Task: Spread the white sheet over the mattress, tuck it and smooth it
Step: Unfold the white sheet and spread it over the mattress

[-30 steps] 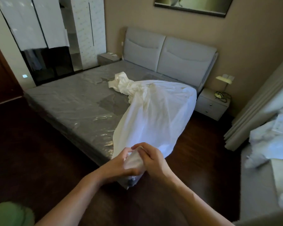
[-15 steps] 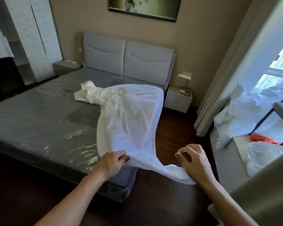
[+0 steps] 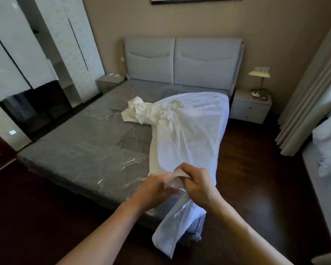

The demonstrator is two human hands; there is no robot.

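Both hands meet at the near corner of the bed: the left hand [image 3: 154, 187] pinches a fold of the white sheet [image 3: 187, 134] between thumb and fingers, and the right hand [image 3: 198, 183] is clenched around a bunched edge of the same cloth, knuckles up. Below the hands a loose tail of thin, slightly translucent fabric hangs over the mattress corner toward the dark wooden floor [image 3: 46, 217]. From the grip the sheet rises in a taut, smooth span along the right side of the mattress [image 3: 80, 150], then collapses into a crumpled, knotted heap near the middle of the bed. Most of the mattress lies uncovered, grey and wrapped in glossy, wrinkled plastic film that catches the light. Behind it stands a padded grey headboard [image 3: 182, 62] in two panels. A grey nightstand [image 3: 250, 108] with a small lamp [image 3: 259, 77] sits to the right, another nightstand [image 3: 109, 81] to the left beside a white wardrobe [image 3: 36, 44]. Pale curtains [image 3: 311, 96] hang along the right edge, with rumpled white bedding [image 3: 329, 144] heaped before them.
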